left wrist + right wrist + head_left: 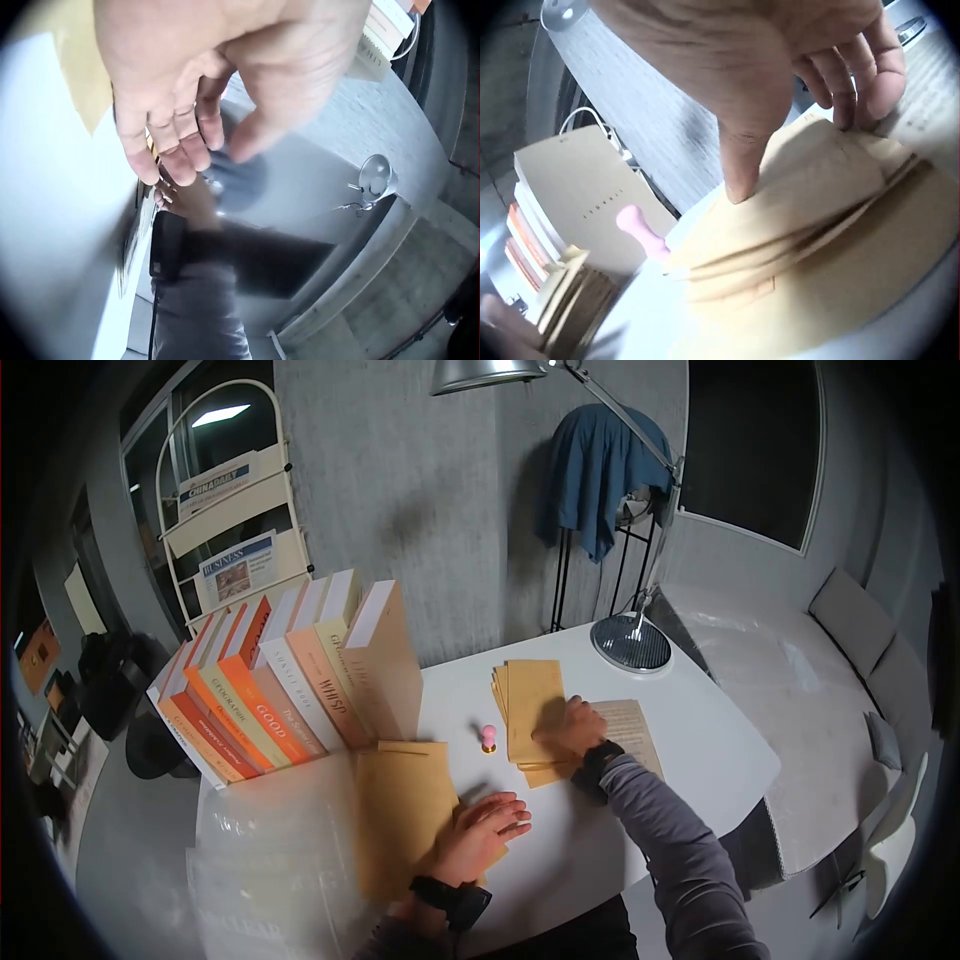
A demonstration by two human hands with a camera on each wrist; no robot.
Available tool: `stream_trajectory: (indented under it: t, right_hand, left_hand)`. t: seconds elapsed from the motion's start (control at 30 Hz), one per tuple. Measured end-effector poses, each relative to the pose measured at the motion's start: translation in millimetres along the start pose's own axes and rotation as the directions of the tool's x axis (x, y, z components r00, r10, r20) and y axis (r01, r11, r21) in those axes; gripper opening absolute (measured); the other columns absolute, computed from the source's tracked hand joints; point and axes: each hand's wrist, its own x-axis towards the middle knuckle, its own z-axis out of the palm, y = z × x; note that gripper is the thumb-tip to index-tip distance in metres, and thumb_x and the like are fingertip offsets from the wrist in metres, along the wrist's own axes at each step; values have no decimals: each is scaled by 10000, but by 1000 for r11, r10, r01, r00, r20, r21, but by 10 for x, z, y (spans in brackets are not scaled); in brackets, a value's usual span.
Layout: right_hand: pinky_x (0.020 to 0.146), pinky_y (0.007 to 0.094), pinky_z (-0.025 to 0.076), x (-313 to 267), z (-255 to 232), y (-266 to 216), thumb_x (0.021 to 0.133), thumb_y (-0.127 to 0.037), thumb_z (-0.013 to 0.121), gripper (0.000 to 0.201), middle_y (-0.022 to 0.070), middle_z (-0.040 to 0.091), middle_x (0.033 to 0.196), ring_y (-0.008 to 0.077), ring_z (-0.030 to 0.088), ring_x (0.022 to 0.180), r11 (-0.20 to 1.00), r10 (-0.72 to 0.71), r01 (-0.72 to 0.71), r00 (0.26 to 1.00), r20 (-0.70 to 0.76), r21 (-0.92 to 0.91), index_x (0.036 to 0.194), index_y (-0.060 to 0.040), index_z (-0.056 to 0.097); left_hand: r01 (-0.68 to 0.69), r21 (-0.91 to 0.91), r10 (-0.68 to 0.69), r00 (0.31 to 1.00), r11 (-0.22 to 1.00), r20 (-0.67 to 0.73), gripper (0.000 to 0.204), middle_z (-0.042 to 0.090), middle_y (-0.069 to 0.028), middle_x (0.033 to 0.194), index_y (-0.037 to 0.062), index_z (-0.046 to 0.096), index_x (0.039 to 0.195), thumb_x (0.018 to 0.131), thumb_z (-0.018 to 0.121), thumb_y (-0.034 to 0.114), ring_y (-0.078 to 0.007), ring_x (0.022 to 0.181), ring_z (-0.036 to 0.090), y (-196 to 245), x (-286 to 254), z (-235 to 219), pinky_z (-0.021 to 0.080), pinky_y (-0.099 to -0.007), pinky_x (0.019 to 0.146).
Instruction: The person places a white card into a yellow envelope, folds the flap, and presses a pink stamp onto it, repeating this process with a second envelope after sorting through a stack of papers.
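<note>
My right hand (585, 728) is at the right edge of a stack of brown paper envelopes (535, 690) on the white table. In the right wrist view its thumb (741, 176) presses on the top envelope (802, 180), while the curled fingers meet the far edge, and the paper bulges between them. My left hand (483, 838) holds nothing, its fingers loosely bent, over the right side of another pile of brown envelopes (400, 800). A pink-handled stamp (488, 736) with a gold-coloured base stands upright between the two piles.
A printed sheet (625, 725) lies right of the stack, partly under it. Several books (290, 670) stand in a row at the left. Clear plastic (260, 870) covers the front left. A desk lamp's round base (630, 643) occupies the back right.
</note>
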Motion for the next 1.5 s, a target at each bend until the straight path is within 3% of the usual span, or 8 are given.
stream_trajectory:
  t: [0.13,0.23,0.4,0.67,0.93,1.17,1.33,1.5]
  right_hand:
    - [837,404,544,77,107,118,662,-444,811,690,228,697,1036,346,695,938,949,88,-54,992,-95,312,1092,65,632]
    - [792,388,548,337,208,445,708,-382,796,504,217,719,911,339,702,866,903,-14,6,1000,16,430,968,42,718]
    - [520,251,441,319,61,607,837,-158,717,184,58,690,753,105,590,593,709,-26,-93,987,159,699,869,20,750]
    - [611,227,445,8,-453,745,937,-182,639,149,3,647,781,82,576,682,479,-97,-187,960,263,858,909,-43,685]
    - [605,206,457,-851,-789,737,981,-201,618,189,-1,666,755,64,588,647,526,-311,-202,859,408,826,920,-40,695]
    - [615,222,479,-1345,-930,569,958,-162,651,166,16,673,802,88,594,654,528,-253,-360,798,547,769,976,0,685]
    - [592,199,480,-1545,-1160,524,902,-89,690,575,51,668,843,83,585,633,378,-286,-412,799,528,829,1399,33,428]
    - [548,176,498,-1701,-1373,447,882,-9,656,809,65,671,850,66,600,599,303,-285,-510,757,587,805,1549,-10,199]
  left_hand:
    - [1,-48,-1,1000,999,5,282,628,-143,1144,-28,550,1208,951,614,69,-277,1058,633,-10,4,-3,521,-438,977]
    - [0,-18,1,999,1000,54,267,622,-133,1162,22,573,1225,966,584,84,-281,1096,608,-15,14,-29,490,-456,1002]
    - [0,-40,3,999,999,53,263,625,-119,1161,32,577,1225,971,590,98,-262,1088,609,-47,27,-43,494,-432,991]
    - [4,-46,-2,999,999,42,259,619,-113,1159,37,567,1227,978,584,104,-256,1088,606,-29,27,-28,500,-432,979]
    - [-10,-16,10,1000,1000,3,226,614,-100,1167,56,566,1205,1007,563,165,-243,1078,613,-77,60,-22,503,-410,944]
    - [-79,100,75,996,992,43,382,547,-111,1317,71,494,1373,995,535,39,-207,1131,593,-59,5,20,498,-367,951]
    - [-200,292,166,977,935,136,657,308,-85,1531,114,379,1503,917,581,-104,-203,1235,530,58,-93,149,499,-333,991]
    - [-326,445,274,945,834,179,586,264,-76,1550,100,559,1371,845,636,-148,-169,1265,502,-39,-22,96,521,-282,953]
